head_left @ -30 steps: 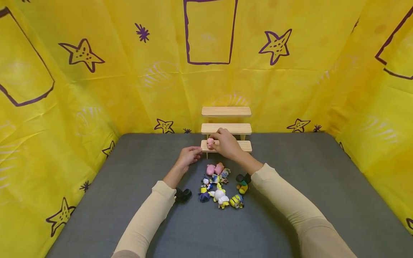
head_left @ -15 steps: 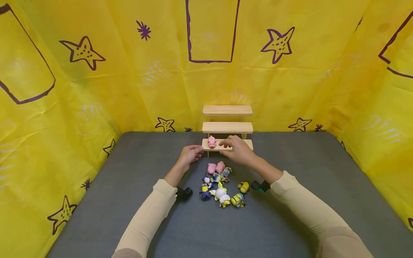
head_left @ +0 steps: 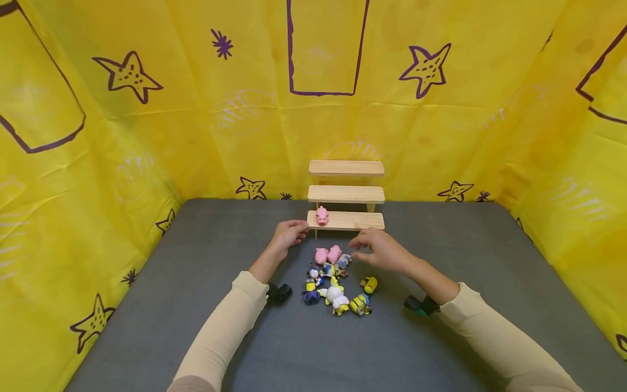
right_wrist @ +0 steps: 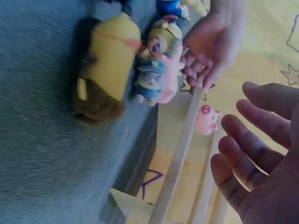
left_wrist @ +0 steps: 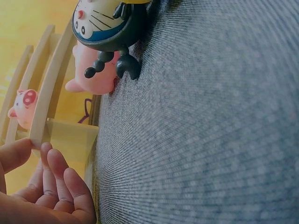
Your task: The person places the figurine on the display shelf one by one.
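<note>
My left hand [head_left: 290, 235] pinches the bottom shelf [head_left: 355, 220] at its left end, where one pig [head_left: 321, 216] is placed; my right hand [head_left: 382, 250] is spread, empty, the other toys [head_left: 335, 295] left on the table [head_left: 303, 354].

the pig [head_left: 321, 216] is pink, the backdrop [head_left: 333, 122] star-patterned yellow

l wrist cam: whiskered fig [left_wrist: 108, 28] cut off at top, hides part of pink toy [left_wrist: 93, 80]; l hand [left_wrist: 46, 198] cut off lower l. r wrist cam: r hand [right_wrist: 280, 182] cut off at r edge, wooden stand [right_wrist: 177, 155] at btm. head cam: r sleeve [head_left: 504, 332] cut off lower r, toys [head_left: 335, 295] mid-pic too small for detail.
</note>
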{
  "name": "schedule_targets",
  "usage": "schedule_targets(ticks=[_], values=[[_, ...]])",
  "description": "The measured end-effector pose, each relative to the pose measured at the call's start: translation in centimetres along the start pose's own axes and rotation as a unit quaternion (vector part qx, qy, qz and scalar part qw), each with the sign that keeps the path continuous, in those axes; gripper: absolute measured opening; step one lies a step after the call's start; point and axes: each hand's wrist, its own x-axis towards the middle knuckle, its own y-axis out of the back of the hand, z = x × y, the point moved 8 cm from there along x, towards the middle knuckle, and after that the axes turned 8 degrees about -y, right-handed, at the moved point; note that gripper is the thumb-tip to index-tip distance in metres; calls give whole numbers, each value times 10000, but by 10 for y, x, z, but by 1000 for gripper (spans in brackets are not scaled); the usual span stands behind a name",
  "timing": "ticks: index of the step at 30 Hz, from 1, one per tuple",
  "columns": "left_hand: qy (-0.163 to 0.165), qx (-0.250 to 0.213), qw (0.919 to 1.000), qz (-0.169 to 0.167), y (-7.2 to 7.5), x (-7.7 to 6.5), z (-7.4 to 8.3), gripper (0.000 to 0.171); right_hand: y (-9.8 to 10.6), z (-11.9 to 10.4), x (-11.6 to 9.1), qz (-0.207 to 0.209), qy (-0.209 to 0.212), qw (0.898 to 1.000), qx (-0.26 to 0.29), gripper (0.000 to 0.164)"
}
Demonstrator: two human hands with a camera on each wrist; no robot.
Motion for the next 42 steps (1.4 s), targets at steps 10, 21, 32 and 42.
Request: schedule_targets(ticks=[10,21,32,42], values=[[73,99,9999,-18,-1,-2,2,31,-8,8,-33,-141,48,9996,-240,11],[-49,45,10000,2,0,-2,-2,29,-22,24,-55,-305,396,9981,-373,15],[-187,18,9998,25,-2,-2,2,29,-35,22,-69,25,421,9940,-1007,27],[-140,37,9999,28,-1,-3,3,28,-28,34,-63,140,-352,9961,-799,25]])
